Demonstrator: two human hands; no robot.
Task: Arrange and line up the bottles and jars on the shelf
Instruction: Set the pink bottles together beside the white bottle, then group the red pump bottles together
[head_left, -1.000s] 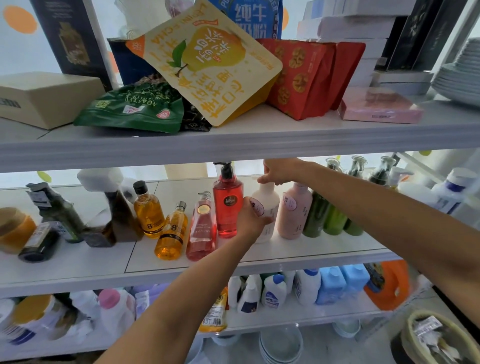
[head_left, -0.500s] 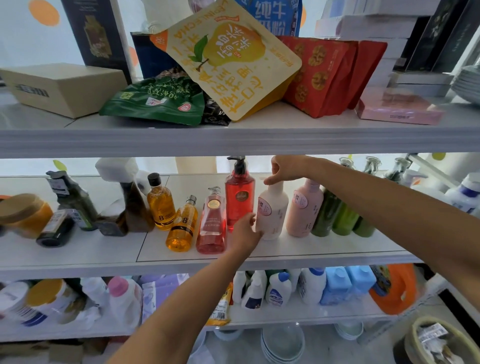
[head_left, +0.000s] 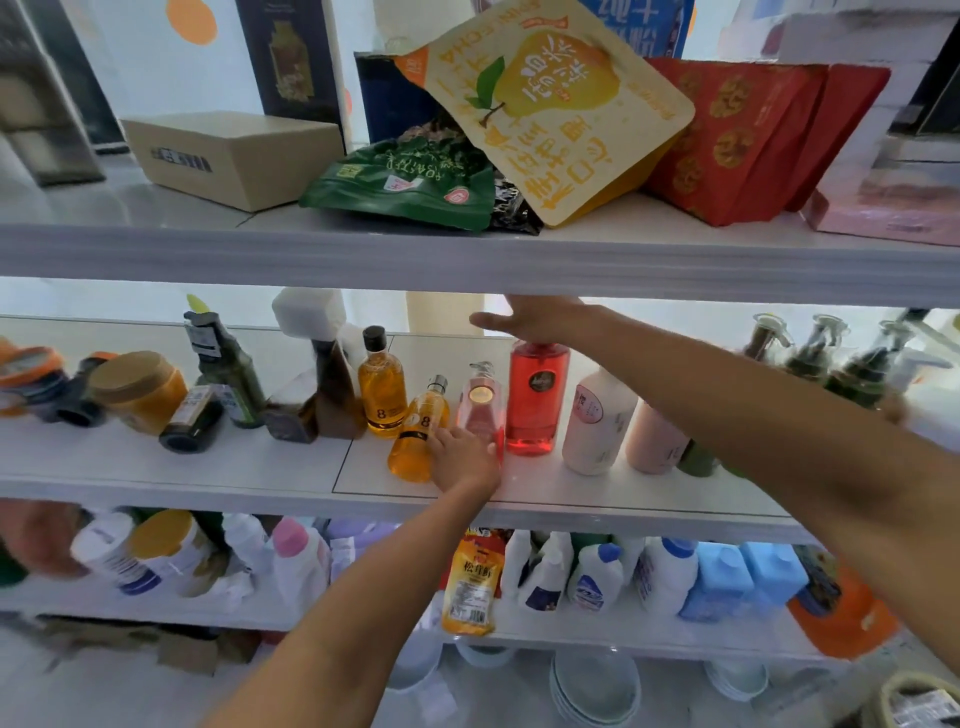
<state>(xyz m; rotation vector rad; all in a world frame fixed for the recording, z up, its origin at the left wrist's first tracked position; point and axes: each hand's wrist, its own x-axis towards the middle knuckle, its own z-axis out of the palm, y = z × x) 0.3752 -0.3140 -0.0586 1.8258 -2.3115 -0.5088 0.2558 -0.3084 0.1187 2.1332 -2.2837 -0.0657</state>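
Note:
On the middle shelf, bottles stand in a loose row. My left hand grips the base of the small pink pump bottle, right beside a leaning amber bottle. My right hand lies over the top of the tall red pump bottle with fingers stretched left, hiding its pump. To the right stand a white lotion bottle and a pale pink one, then green pump bottles partly behind my right arm. An upright amber bottle stands further left.
Left on the same shelf are a brown spray bottle, dark green bottles, a toppled dark bottle and a yellow jar. The upper shelf edge hangs close above my right hand. Detergent bottles fill the lower shelf.
My right hand left the white lotion bottle's top and moved left over the red bottle. My left hand shifted left from the white bottle's base to the small pink bottle. The view panned left.

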